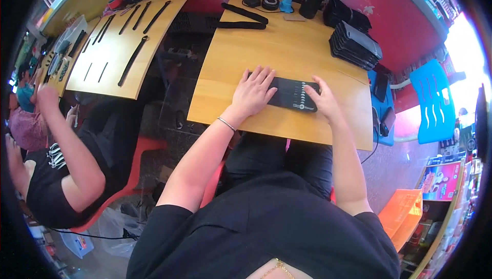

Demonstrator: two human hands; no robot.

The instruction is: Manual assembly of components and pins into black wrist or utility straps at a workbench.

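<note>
Left hand (253, 93) lies flat, fingers spread, on the black pouch (293, 94), right hand (320, 99) fingertips pressing its far end, long axis running left-right between them.

The left hand (252, 93) covers the left end of the black pouch (294, 94), and the right hand (322, 99) hides its right edge. The row of small pale pieces (302, 93) on the pouch is too small to identify. The stack of black pouches (354, 46) blurs together, so no count is possible.
</note>
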